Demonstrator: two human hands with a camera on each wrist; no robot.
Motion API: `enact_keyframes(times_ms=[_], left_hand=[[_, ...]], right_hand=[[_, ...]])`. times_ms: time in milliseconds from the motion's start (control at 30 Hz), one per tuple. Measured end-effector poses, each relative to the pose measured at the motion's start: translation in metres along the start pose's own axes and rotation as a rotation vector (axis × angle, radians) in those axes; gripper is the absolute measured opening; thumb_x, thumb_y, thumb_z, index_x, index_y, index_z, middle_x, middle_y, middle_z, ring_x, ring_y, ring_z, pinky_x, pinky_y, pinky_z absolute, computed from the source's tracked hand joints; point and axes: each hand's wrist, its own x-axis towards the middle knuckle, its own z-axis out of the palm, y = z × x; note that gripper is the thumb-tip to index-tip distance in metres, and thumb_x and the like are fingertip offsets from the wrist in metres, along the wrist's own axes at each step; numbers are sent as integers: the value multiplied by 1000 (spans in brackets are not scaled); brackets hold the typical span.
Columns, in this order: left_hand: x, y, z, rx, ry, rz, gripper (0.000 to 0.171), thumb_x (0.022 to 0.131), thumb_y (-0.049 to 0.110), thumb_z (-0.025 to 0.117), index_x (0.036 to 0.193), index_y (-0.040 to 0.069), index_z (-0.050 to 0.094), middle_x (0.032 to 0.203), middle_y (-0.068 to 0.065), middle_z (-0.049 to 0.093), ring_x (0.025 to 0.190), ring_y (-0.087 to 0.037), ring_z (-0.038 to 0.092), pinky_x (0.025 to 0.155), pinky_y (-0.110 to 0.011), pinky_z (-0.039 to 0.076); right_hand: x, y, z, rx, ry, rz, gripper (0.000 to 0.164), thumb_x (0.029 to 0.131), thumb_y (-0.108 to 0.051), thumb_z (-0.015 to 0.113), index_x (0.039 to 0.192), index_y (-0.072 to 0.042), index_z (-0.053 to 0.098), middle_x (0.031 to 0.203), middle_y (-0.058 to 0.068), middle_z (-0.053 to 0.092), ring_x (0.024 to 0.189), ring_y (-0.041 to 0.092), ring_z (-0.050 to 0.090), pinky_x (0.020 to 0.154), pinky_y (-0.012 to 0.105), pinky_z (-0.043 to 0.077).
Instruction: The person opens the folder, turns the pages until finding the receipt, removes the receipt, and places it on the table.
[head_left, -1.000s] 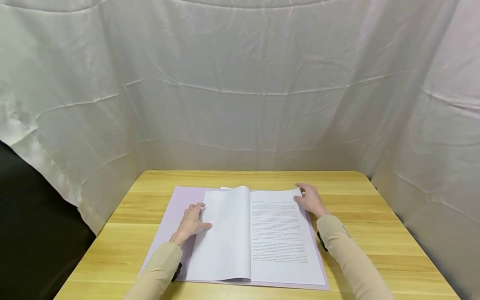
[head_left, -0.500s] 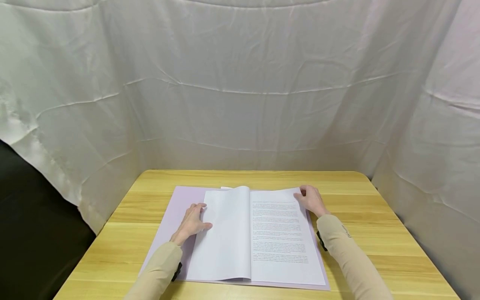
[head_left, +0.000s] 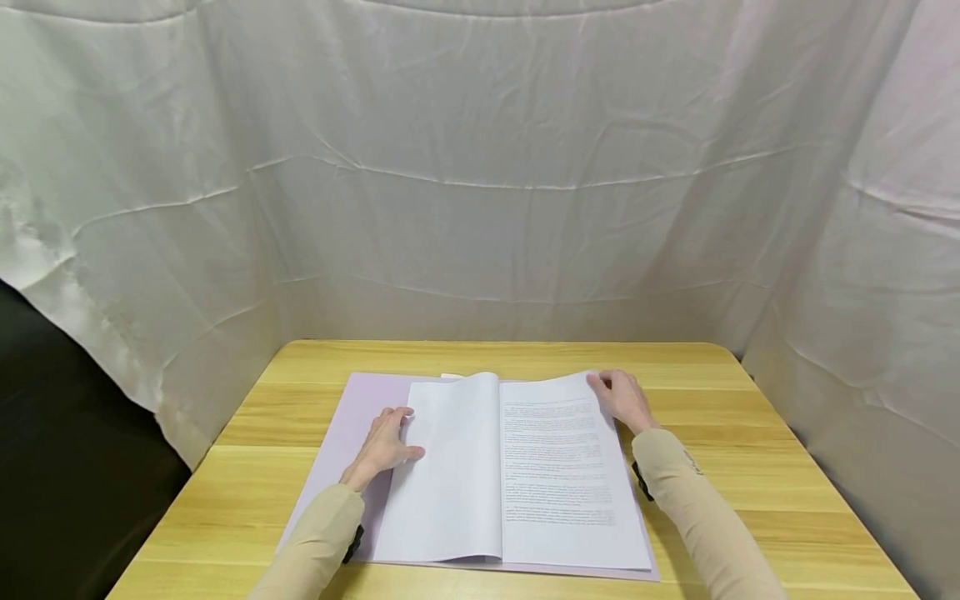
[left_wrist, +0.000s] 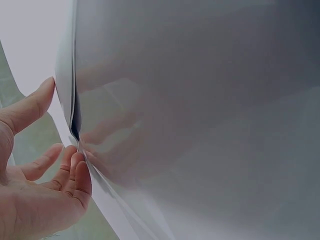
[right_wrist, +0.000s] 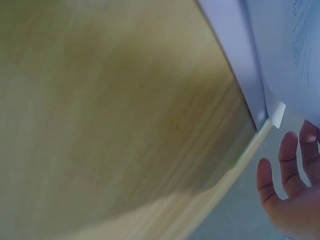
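A pale lavender folder (head_left: 367,387) lies open on the table, holding a stack of white sheets. Its turned-over left page (head_left: 450,475) is blank and bulges near the middle fold; the right page (head_left: 558,467) carries printed text. My left hand (head_left: 381,446) rests at the outer edge of the left page, thumb straight against it, fingers loosely bent in the left wrist view. At the far right corner, my right hand (head_left: 624,402) pinches the printed page, whose corner is slightly raised. In the right wrist view some fingers (right_wrist: 288,160) show beside the sheet; the thumb is out of sight.
The wooden table (head_left: 750,467) extends on both sides of the folder. A light grey curtain (head_left: 480,208) hangs around its back and sides. A small white tab (head_left: 452,376) sticks out past the folder's far edge. Something black (head_left: 67,467) stands at the left.
My right hand's fingers have drawn in at the far right corner and now pinch the printed page, lifting its corner a little. The left hand stays in place.
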Motion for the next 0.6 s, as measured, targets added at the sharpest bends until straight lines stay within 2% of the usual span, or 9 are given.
enact_keyframes(times_ms=[100, 167, 300, 467, 600], left_hand=[[0, 0, 0, 0, -1, 1, 73, 76, 9, 86, 137, -7, 51, 126, -26, 57, 117, -40, 51, 102, -56, 47], [-1, 0, 0, 0, -1, 1, 73, 76, 9, 86, 138, -7, 51, 126, -26, 57, 117, -40, 51, 102, -55, 47], [-1, 0, 0, 1, -4, -1, 73, 75, 9, 86, 137, -8, 51, 126, -26, 57, 117, -40, 51, 102, -55, 47], [-1, 0, 0, -6, -3, -3, 73, 75, 9, 86, 138, -8, 51, 126, -26, 56, 116, -40, 52, 101, -55, 47], [0, 0, 0, -4, 2, 2, 74, 75, 10, 86, 137, -8, 51, 125, -25, 57, 116, -40, 52, 101, -55, 47]], right_hand=[[-1, -3, 0, 9, 10, 9, 41, 106, -32, 51, 123, 1, 67, 113, 21, 69, 94, 30, 60, 79, 38, 45], [-1, -5, 0, 21, 16, 1, 41, 106, -28, 50, 130, 3, 64, 123, 24, 68, 102, 34, 62, 86, 43, 48], [0, -6, 0, 17, 39, -43, 39, 107, -20, 48, 135, 2, 61, 128, 25, 66, 107, 35, 63, 92, 49, 49], [2, -6, 0, -44, 84, -81, 33, 107, -19, 47, 133, -5, 62, 117, 22, 70, 97, 34, 63, 82, 46, 49], [2, -6, 0, -88, 117, -83, 27, 106, -21, 48, 125, -11, 64, 100, 16, 69, 83, 30, 61, 66, 35, 42]])
